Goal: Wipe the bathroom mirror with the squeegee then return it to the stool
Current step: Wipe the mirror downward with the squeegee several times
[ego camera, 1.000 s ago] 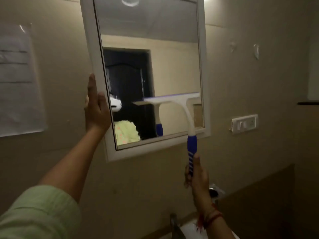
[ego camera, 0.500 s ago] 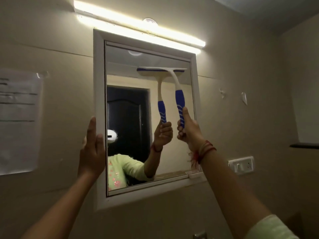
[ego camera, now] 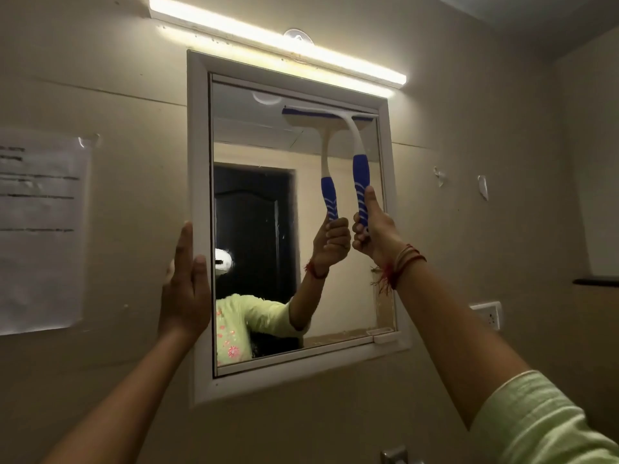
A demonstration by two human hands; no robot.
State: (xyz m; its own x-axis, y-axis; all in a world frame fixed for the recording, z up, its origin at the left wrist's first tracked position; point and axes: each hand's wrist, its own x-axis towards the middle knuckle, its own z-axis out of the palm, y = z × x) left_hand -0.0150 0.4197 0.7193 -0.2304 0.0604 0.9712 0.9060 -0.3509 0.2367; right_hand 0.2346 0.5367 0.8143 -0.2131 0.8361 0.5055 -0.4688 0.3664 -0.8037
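Observation:
A white-framed mirror (ego camera: pixel 201 162) hangs on the beige wall. My right hand (ego camera: pixel 376 234) grips the blue striped handle of a white squeegee (ego camera: pixel 360 155). Its blade lies flat against the glass at the top right corner of the mirror. The glass reflects the squeegee and the hand just to the left. My left hand (ego camera: pixel 186 289) rests flat on the mirror's left frame edge, fingers pointing up, holding nothing. The stool is out of view.
A lit tube light (ego camera: pixel 278 45) runs above the mirror. A paper notice (ego camera: pixel 38 229) is taped to the wall at left. A switch socket (ego camera: pixel 489 314) sits at right, below a dark shelf edge (ego camera: pixel 596 281). A metal tap top (ego camera: pixel 395 455) shows at the bottom.
My right hand has lifted the squeegee from the mirror's lower right to its top right corner. The view has tilted up and the tube light has come into sight. My left hand stays on the frame.

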